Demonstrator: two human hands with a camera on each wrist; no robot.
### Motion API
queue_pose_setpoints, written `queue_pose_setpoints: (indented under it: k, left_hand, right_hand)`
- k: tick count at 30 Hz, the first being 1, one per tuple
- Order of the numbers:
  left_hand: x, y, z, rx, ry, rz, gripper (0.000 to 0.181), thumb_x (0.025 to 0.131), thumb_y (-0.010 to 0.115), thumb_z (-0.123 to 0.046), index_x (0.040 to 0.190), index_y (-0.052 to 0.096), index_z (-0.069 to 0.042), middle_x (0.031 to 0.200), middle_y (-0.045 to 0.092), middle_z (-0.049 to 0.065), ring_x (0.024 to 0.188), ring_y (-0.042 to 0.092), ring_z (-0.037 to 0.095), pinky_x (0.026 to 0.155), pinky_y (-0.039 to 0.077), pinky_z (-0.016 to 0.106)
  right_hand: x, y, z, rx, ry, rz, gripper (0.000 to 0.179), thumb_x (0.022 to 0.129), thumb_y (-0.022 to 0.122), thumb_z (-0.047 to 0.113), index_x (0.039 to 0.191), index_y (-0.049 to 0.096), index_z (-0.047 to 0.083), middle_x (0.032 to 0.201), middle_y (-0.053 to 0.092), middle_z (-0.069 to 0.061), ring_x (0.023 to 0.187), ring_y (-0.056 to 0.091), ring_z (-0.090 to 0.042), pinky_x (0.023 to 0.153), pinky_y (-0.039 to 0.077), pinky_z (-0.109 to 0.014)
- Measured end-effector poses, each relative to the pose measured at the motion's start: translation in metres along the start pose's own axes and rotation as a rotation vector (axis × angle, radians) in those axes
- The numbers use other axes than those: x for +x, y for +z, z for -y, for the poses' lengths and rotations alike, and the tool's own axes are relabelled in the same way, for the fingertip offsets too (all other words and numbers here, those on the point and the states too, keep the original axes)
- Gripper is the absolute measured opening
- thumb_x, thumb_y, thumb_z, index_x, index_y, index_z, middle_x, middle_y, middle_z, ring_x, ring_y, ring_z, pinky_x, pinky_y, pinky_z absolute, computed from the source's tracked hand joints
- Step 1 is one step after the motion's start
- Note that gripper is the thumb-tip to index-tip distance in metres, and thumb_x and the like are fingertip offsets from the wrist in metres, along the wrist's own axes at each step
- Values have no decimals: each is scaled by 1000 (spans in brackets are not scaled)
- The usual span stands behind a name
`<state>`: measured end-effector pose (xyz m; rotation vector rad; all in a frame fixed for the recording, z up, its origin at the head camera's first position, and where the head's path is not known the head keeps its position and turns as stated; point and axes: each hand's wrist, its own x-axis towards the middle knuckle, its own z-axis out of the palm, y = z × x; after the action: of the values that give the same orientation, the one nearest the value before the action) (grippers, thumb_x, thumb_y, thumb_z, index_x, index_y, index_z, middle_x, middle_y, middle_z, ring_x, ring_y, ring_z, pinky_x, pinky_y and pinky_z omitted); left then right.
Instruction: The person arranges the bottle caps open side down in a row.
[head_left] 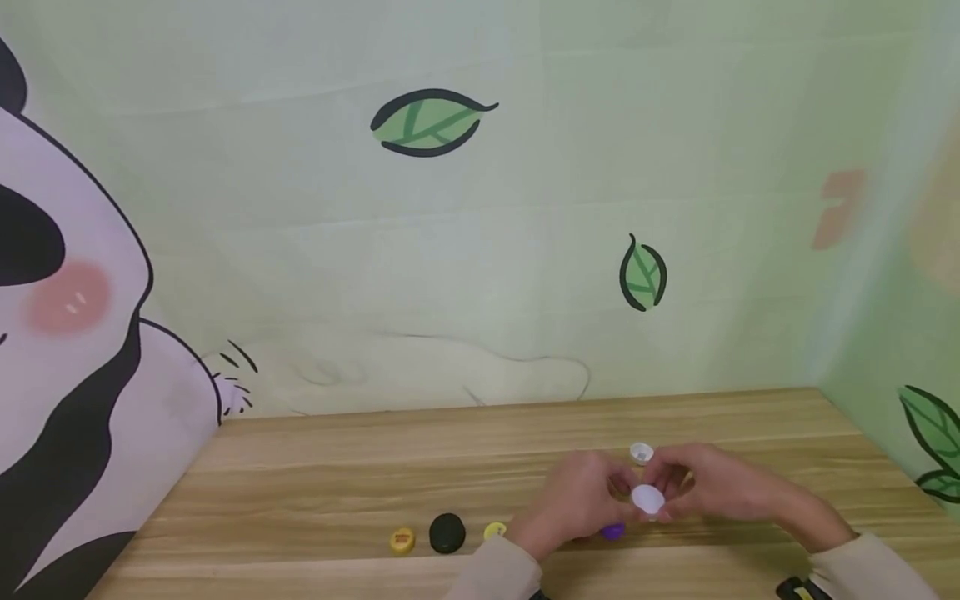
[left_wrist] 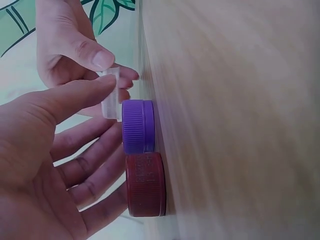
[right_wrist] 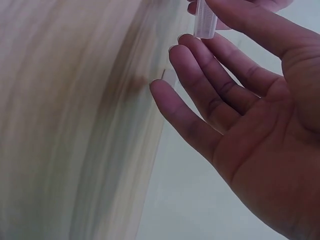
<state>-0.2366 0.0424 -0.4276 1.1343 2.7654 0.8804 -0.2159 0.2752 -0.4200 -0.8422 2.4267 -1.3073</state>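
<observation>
Both hands pinch one white bottle cap (head_left: pixel 648 499) between them, its flat round face toward the head camera. My left hand (head_left: pixel 573 496) holds the near-left edge with thumb and fingers, and my right hand (head_left: pixel 720 479) grips the opposite edge. From the left wrist view, the cap's ribbed side shows just above a purple bottle cap (left_wrist: pixel 136 126) on the table. A dark red bottle cap (left_wrist: pixel 146 185) sits against the purple one, beside my left fingers; in the head view the left hand hides it. The right hand's lower fingers (right_wrist: pixel 190 112) are spread beneath the white cap.
Farther back on the wooden table (head_left: pixel 337 475) lies another white cap (head_left: pixel 641 452). Left of the hands are a yellow cap (head_left: pixel 495 530), a larger black cap (head_left: pixel 447 533) and an orange-yellow cap (head_left: pixel 402 540). A printed cloth wall (head_left: pixel 487 275) rises behind the table.
</observation>
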Motion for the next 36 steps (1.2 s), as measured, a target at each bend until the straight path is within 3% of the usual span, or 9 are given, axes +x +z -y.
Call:
queue_pose_setpoints:
  k: [13,23,27,31,36]
  left_hand:
    - [0,3,-4,162,-2,39,25,80,94,-39,99,85,-25,89,76,-19,79,58,-8,71,42,12]
    - [0,5,-6,218,8,49,25,82,93,-40,100,85,-25,91,77,-19,76,55,-9,66,39,12]
    - [1,5,-6,208,1,68,27,83,92,-42,102,85,-24,92,77,-19,75,54,-9,66,40,12]
    - [1,3,-5,117,-51,93,29,88,87,-43,106,84,-21,92,76,-19,78,58,-7,69,44,14]
    - [5,3,-2,23,-123,43,31,92,84,-40,113,82,-17,97,78,-12,85,67,-3,74,50,17]
  right_hand:
    - [2,4,-6,0,-7,29,28,85,86,6,108,70,3,97,70,-3,86,66,-12,74,58,-27]
    - [2,5,-6,2,25,38,28,85,87,5,107,69,4,96,69,-3,85,64,-11,72,55,-25]
    - [1,5,-4,-9,43,39,28,85,87,5,107,69,4,95,68,-3,84,63,-11,73,55,-25]
    - [1,2,-4,-22,50,48,29,86,86,5,108,69,3,96,68,-3,86,63,-12,74,55,-26]
    - [4,-5,-7,-70,64,-13,27,86,85,5,108,69,3,98,68,-3,87,63,-13,76,56,-27]
